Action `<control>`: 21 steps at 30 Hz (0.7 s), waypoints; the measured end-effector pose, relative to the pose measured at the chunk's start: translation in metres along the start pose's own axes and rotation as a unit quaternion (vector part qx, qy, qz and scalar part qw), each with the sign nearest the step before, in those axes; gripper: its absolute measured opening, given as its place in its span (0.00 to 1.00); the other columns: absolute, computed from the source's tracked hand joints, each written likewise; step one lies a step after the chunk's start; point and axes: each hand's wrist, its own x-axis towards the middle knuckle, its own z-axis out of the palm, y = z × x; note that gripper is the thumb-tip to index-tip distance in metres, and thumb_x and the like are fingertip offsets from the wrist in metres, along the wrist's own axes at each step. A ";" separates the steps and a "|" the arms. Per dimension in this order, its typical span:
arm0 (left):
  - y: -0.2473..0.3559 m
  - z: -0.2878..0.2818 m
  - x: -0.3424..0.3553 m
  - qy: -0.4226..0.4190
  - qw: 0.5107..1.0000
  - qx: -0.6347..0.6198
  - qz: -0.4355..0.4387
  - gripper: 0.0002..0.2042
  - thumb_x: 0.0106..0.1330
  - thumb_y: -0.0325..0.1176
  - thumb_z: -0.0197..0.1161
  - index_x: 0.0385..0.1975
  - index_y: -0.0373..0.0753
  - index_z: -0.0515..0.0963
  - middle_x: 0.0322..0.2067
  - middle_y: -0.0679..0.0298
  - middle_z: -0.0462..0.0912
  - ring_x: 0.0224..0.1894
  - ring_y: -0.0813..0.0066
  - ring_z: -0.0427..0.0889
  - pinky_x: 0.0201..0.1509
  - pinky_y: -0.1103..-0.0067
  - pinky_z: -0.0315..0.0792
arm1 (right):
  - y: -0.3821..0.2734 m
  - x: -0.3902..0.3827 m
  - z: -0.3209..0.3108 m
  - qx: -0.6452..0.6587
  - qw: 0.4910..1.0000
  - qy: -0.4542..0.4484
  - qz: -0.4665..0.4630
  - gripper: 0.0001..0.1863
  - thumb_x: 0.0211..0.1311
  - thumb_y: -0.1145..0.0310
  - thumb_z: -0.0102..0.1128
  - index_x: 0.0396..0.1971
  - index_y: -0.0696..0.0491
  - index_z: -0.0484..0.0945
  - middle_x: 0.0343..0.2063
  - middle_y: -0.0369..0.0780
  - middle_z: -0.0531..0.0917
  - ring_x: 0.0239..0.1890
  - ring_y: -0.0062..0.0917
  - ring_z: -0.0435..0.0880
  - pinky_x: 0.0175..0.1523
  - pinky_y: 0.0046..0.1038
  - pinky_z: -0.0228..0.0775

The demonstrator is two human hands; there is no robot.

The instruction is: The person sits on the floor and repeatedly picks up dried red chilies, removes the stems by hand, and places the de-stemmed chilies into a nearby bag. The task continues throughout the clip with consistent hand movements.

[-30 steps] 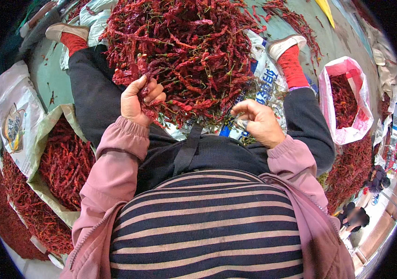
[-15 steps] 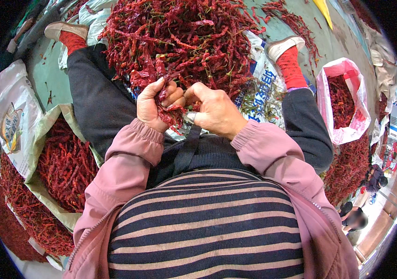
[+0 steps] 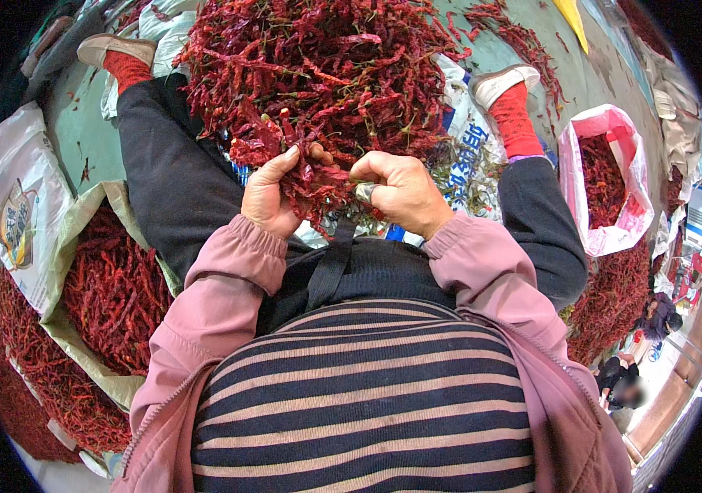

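A loose bunch of dried red chilies (image 3: 316,182) lies in my left hand (image 3: 273,193), the thumb over it and the fingers mostly hidden behind. At the bunch's right edge, my right hand (image 3: 407,193) is closed in a pinch at the stem end of a chili. A silvery band or cap shows on its thumb. Exactly what sits between those fingertips is partly hidden. Just beyond both hands rises a big heap of dried red chilies (image 3: 318,74), with pale stems sticking out, between my outstretched legs.
To the left stands an open pale-green sack (image 3: 59,324) of chilies beside a white printed sack (image 3: 26,209). A white and pink bag (image 3: 639,209) with chilies is at right. Stem scraps (image 3: 470,177) lie on white sheeting near my right knee. Two people are far off, lower right.
My right hand has moved slightly right, away from my left. My left fingers have loosened, and the chili bunch now spreads wider between the hands.
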 end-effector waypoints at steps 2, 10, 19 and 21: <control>0.000 -0.001 -0.001 0.006 1.000 0.015 -0.007 0.13 0.57 0.35 0.53 0.36 0.32 0.72 0.35 0.54 0.76 0.41 0.59 0.75 0.51 0.64 0.66 | 0.005 0.000 -0.002 0.044 0.999 -0.015 0.007 0.10 0.42 0.75 0.55 0.30 0.57 0.75 0.22 0.39 0.79 0.26 0.19 0.75 0.33 0.22 0.66; -0.006 -0.003 -0.002 0.043 0.999 0.017 0.001 0.11 0.58 0.37 0.54 0.31 0.34 0.71 0.32 0.57 0.76 0.36 0.65 0.75 0.46 0.68 0.68 | 0.000 -0.006 0.003 0.128 0.989 -0.063 0.050 0.08 0.47 0.78 0.52 0.30 0.56 0.76 0.22 0.34 0.78 0.24 0.15 0.72 0.30 0.20 0.65; -0.016 0.019 -0.004 0.079 0.987 0.105 0.087 0.03 0.56 0.25 0.54 0.30 0.34 0.71 0.22 0.61 0.75 0.26 0.68 0.75 0.35 0.73 0.72 | 0.005 -0.007 -0.002 -0.147 0.988 -0.024 -0.046 0.08 0.44 0.68 0.52 0.25 0.54 0.75 0.22 0.43 0.78 0.24 0.30 0.77 0.29 0.29 0.67; -0.024 0.023 -0.004 0.113 0.967 0.191 0.128 0.02 0.55 0.23 0.55 0.28 0.34 0.71 0.21 0.62 0.75 0.24 0.71 0.75 0.32 0.75 0.71 | 0.011 -0.007 0.004 -0.284 0.952 0.033 -0.107 0.08 0.42 0.70 0.49 0.23 0.55 0.74 0.21 0.44 0.77 0.23 0.33 0.77 0.29 0.31 0.67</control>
